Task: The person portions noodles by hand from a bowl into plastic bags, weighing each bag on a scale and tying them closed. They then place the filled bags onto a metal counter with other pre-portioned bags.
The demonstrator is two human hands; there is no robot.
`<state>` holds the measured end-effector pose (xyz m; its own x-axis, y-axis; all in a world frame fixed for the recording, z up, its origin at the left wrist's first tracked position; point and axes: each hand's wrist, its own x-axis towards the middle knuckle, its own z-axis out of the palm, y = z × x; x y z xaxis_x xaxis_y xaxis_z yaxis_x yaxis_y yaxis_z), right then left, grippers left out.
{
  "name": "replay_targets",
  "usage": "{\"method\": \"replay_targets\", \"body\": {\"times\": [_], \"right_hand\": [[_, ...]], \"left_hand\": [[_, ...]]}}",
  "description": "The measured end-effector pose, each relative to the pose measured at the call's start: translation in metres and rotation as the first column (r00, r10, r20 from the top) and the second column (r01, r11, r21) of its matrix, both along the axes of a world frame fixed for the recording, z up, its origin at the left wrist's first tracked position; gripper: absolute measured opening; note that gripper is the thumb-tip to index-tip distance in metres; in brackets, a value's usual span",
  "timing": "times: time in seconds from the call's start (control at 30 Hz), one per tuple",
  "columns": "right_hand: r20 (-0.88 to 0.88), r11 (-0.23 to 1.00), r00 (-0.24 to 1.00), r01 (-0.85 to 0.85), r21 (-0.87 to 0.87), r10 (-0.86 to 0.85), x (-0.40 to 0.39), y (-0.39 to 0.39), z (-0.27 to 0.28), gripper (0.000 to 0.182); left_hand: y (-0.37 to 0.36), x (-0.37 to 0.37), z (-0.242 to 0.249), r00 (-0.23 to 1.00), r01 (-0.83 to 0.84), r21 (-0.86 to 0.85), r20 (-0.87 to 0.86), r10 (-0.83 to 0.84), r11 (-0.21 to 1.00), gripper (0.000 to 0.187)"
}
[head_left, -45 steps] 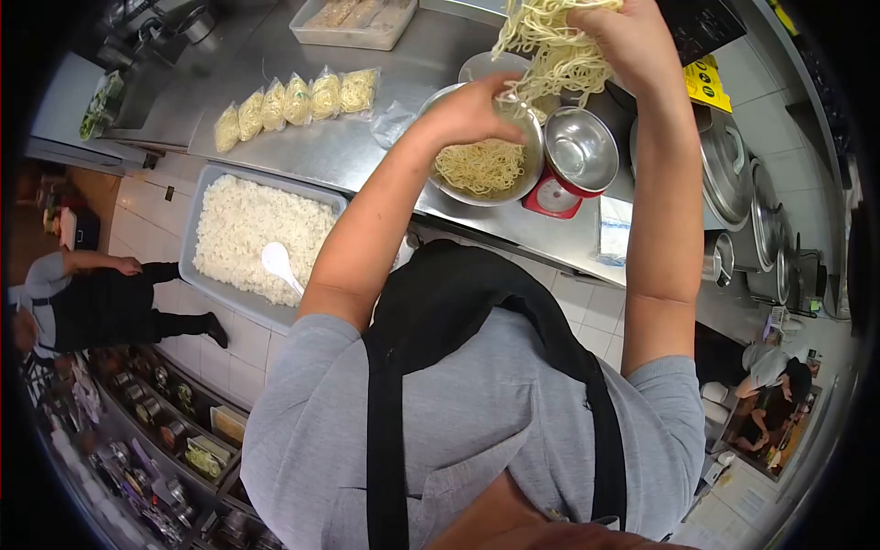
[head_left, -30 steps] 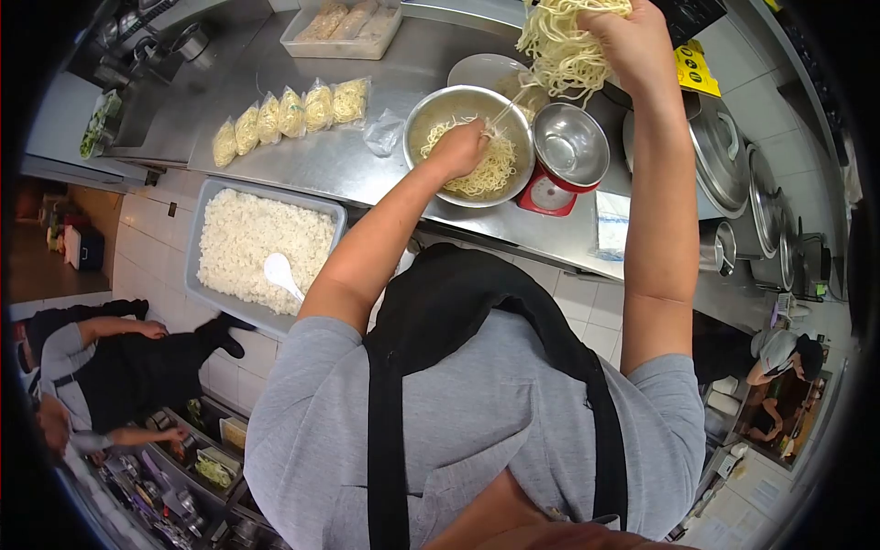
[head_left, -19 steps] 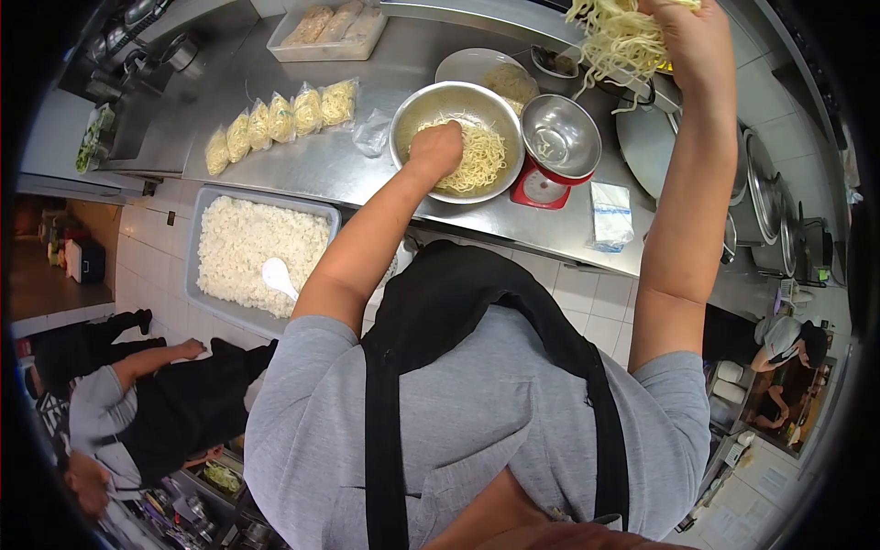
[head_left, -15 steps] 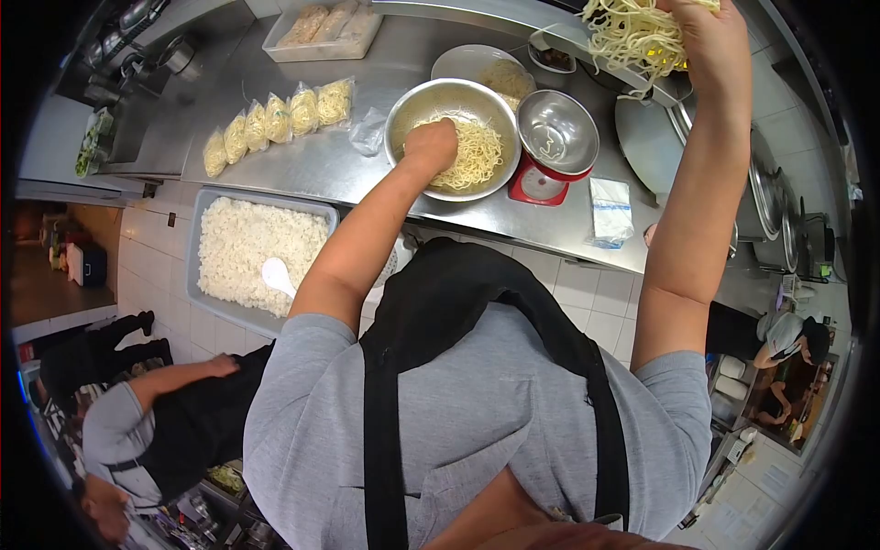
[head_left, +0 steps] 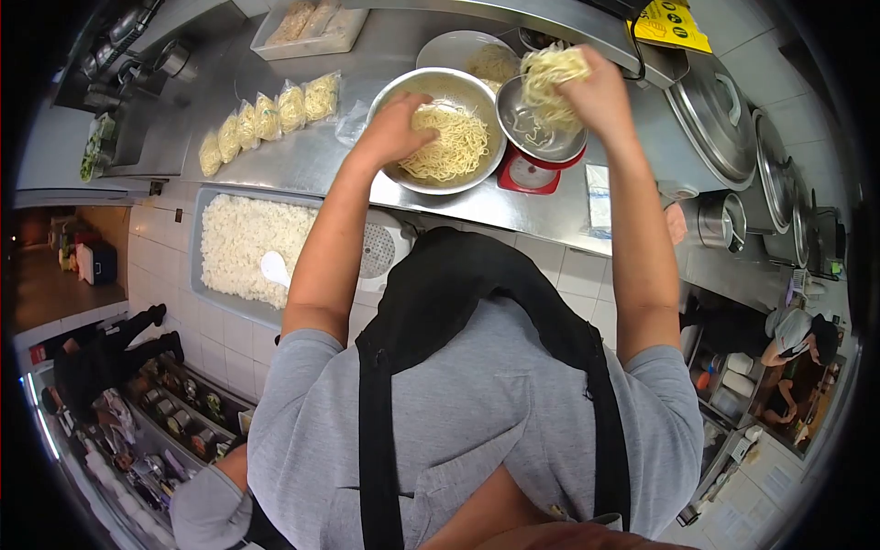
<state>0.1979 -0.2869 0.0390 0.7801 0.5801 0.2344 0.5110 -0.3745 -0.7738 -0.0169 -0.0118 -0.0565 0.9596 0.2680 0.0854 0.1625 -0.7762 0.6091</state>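
My left hand (head_left: 394, 133) is open, fingers apart, over the left side of a large metal bowl (head_left: 374, 163). Cooked noodles (head_left: 449, 147) lie in that bowl, right by my fingertips. My right hand (head_left: 598, 99) grips a bunch of noodles (head_left: 554, 81), with strands hanging down over a smaller metal bowl (head_left: 550, 154). This smaller bowl rests on a red kitchen scale (head_left: 529, 176), and a few strands lie inside it. Behind the two bowls is a plate (head_left: 445, 50) with a bag of noodles (head_left: 490, 62) on it.
Several bags of noodles (head_left: 266, 117) line the steel counter (head_left: 367, 46) at left, near a plastic tub (head_left: 341, 37). A tray of rice (head_left: 247, 243) with a white scoop (head_left: 274, 267) sits below. Large lidded pots (head_left: 710, 119) stand right. Other people (head_left: 211, 504) work nearby.
My right hand has come down and left, carrying the noodles over the smaller bowl. My left hand has moved from among the noodles to the large bowl's left side, its fingers opening.
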Motion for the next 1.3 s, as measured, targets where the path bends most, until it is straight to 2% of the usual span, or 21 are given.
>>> {"method": "replay_targets", "body": {"times": [0.07, 0.13, 0.17, 0.2, 0.27, 0.33, 0.4, 0.47, 0.6, 0.67, 0.73, 0.87, 0.93, 0.97, 1.0, 1.03, 1.07, 1.1, 1.13, 1.2, 1.3], "right_hand": [[0.043, 0.985, 0.999, 0.005, -0.171, 0.002, -0.003, 0.000, -0.026, 0.039], [0.105, 0.966, 0.994, -0.004, -0.257, 0.032, -0.006, -0.003, -0.043, 0.043], [0.133, 0.952, 0.989, -0.022, -0.306, 0.066, -0.002, -0.006, -0.054, 0.044], [0.126, 0.951, 0.989, -0.036, -0.308, 0.078, 0.001, -0.010, -0.055, 0.044], [0.027, 0.901, 0.989, -0.120, -0.416, 0.145, 0.004, -0.016, -0.049, 0.043], [0.056, 0.888, 0.980, -0.147, -0.436, 0.190, 0.006, -0.021, -0.036, 0.039], [0.071, 0.892, 0.979, -0.142, -0.430, 0.190, 0.010, -0.027, -0.029, 0.035], [0.001, 0.888, 0.987, -0.147, -0.435, 0.164, 0.003, -0.030, -0.005, 0.031], [0.181, 0.942, 0.968, -0.110, -0.318, 0.174, 0.004, -0.044, 0.004, 0.026], [0.029, 0.982, 0.992, -0.121, -0.143, 0.126, 0.003, -0.051, -0.004, 0.023], [0.022, 0.994, 0.999, -0.046, -0.097, 0.048, -0.011, -0.056, -0.009, 0.019], [0.017, 0.980, 0.984, 0.177, -0.095, -0.176, -0.051, -0.072, -0.026, 0.022], [-0.028, 0.954, 0.958, 0.280, -0.108, -0.285, -0.069, -0.079, -0.037, 0.023], [0.020, 0.933, 0.945, 0.326, -0.156, -0.327, -0.079, -0.075, -0.038, 0.019], [0.070, 0.903, 0.927, 0.375, -0.211, -0.368, -0.089, -0.075, -0.037, 0.014], [0.080, 0.897, 0.926, 0.377, -0.229, -0.368, -0.099, -0.075, -0.032, 0.014], [0.211, 0.889, 0.935, 0.341, -0.306, -0.286, -0.105, -0.072, -0.027, 0.014], [0.328, 0.865, 0.926, 0.315, -0.390, -0.190, -0.111, -0.068, -0.022, 0.013], [0.337, 0.856, 0.922, 0.322, -0.404, -0.188, -0.119, -0.057, -0.014, 0.013], [0.264, 0.834, 0.936, 0.333, -0.439, -0.234, -0.140, -0.043, 0.002, 0.013], [0.264, 0.792, 0.933, 0.348, -0.501, -0.243, -0.160, -0.038, 0.005, 0.013]], "left_hand": [[0.004, -0.006, 0.001, 0.997, -0.031, -0.018, 0.069, 0.032, 0.999, 0.053], [0.014, -0.009, -0.006, 0.963, -0.203, -0.071, 0.167, 0.212, 0.977, 0.046], [0.024, -0.012, -0.015, 0.943, -0.248, 0.021, 0.233, 0.237, 0.969, 0.045], [0.032, -0.016, -0.024, 0.942, -0.259, 0.020, 0.225, 0.248, 0.966, 0.045], [0.046, -0.024, -0.043, 0.868, -0.472, 0.119, 0.235, 0.437, 0.874, 0.047], [0.054, -0.027, -0.062, 0.844, -0.529, 0.197, 0.222, 0.488, 0.825, 0.051], [0.056, -0.029, -0.071, 0.806, -0.591, -0.103, -0.070, 0.587, 0.800, 0.056], [0.056, -0.033, -0.089, 0.837, -0.544, -0.150, -0.032, 0.546, 0.826, 0.053], [0.053, -0.031, -0.086, 0.907, -0.406, -0.207, 0.027, 0.421, 0.890, 0.051], [0.066, -0.033, -0.091, 0.904, -0.428, -0.282, -0.123, 0.410, 0.858, 0.050], [0.075, -0.040, -0.079, 0.930, -0.367, -0.387, -0.130, 0.344, 0.846, 0.051], [0.124, -0.026, -0.086, 0.908, -0.418, -0.396, -0.218, 0.358, 0.818, 0.047], [0.152, -0.003, -0.107, 0.940, -0.335, -0.140, -0.113, 0.321, 0.932, 0.041], [0.165, 0.012, -0.110, 0.939, -0.339, -0.152, -0.107, 0.326, 0.928, 0.041], [0.172, 0.026, -0.116, 0.949, -0.312, -0.073, -0.082, 0.306, 0.947, 0.039], [0.174, 0.037, -0.120, 0.958, -0.280, 0.005, -0.062, 0.280, 0.960, 0.038], [0.177, 0.049, -0.123, 0.959, -0.278, -0.012, -0.059, 0.277, 0.960, 0.038], [0.178, 0.060, -0.121, 0.975, -0.203, 0.106, -0.069, 0.211, 0.973, 0.037], [0.178, 0.071, -0.120, 0.986, -0.123, 0.222, -0.083, 0.145, 0.967, 0.036], [0.171, 0.086, -0.129, 0.985, -0.085, 0.181, -0.132, 0.110, 0.980, 0.036], [0.164, 0.109, -0.150, 0.991, 0.027, 0.201, -0.133, 0.000, 0.979, 0.033]]}}
